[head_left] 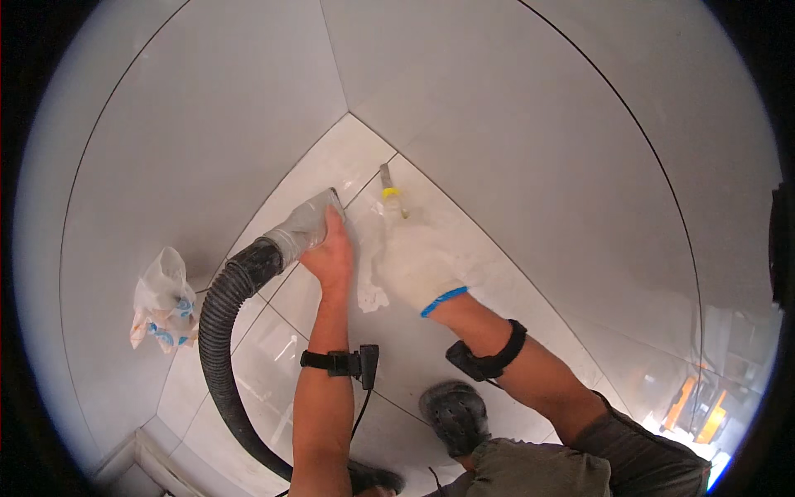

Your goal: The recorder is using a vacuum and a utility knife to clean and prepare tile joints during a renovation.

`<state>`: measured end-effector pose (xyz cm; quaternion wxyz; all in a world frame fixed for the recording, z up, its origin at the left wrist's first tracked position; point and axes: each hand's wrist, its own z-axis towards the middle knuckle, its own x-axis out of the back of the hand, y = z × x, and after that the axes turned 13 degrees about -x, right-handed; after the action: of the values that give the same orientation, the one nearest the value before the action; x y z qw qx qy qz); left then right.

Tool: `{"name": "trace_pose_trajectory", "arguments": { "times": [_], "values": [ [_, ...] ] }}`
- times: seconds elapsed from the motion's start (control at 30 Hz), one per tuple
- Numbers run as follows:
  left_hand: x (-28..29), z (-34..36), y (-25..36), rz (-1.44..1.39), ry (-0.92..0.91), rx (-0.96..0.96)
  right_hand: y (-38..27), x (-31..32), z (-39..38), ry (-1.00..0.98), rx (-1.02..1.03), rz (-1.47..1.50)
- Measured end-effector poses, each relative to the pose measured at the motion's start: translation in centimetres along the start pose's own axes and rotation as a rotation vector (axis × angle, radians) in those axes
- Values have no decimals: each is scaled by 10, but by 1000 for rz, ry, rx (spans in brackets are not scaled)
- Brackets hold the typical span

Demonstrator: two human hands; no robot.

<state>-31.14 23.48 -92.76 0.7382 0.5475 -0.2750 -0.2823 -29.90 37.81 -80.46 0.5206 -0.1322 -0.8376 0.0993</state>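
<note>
My left hand [330,253] is wrapped round the grey nozzle [308,222] of a vacuum hose. Its mouth points at the tiled floor close to the left wall. From the nozzle, the black ribbed hose [217,331] curves down past my left forearm. A white glove with a blue cuff covers my right hand [418,263]; its fingers are closed round the handle of a narrow scraper [387,184] with a flat metal blade and a yellow collar. The blade tip rests near a tile joint by the right wall. Pale residue [370,294] lies on the tile beside the glove.
Two large grey wall panels [530,124] meet the floor in a corner ahead. A crumpled plastic bag [168,302] sits by the left wall. My dark shoe [455,414] stands on the tiles below. At the lower right is a bright yellow-orange object [708,417].
</note>
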Motion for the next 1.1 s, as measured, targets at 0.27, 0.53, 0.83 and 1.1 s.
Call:
{"name": "trace_pose_trajectory", "arguments": {
  "times": [0.27,0.53,0.83,1.1],
  "values": [
    [-2,0,-1,-29,-13,-8,0,-25,21,287,-112,423],
    [-2,0,-4,-2,-20,49,-10,-20,12,215,-192,339],
    [7,-1,-10,57,-74,136,-11,-30,13,185,-181,495],
    [-3,0,-6,16,4,7,11,5,10,162,-191,314]
  ]
}}
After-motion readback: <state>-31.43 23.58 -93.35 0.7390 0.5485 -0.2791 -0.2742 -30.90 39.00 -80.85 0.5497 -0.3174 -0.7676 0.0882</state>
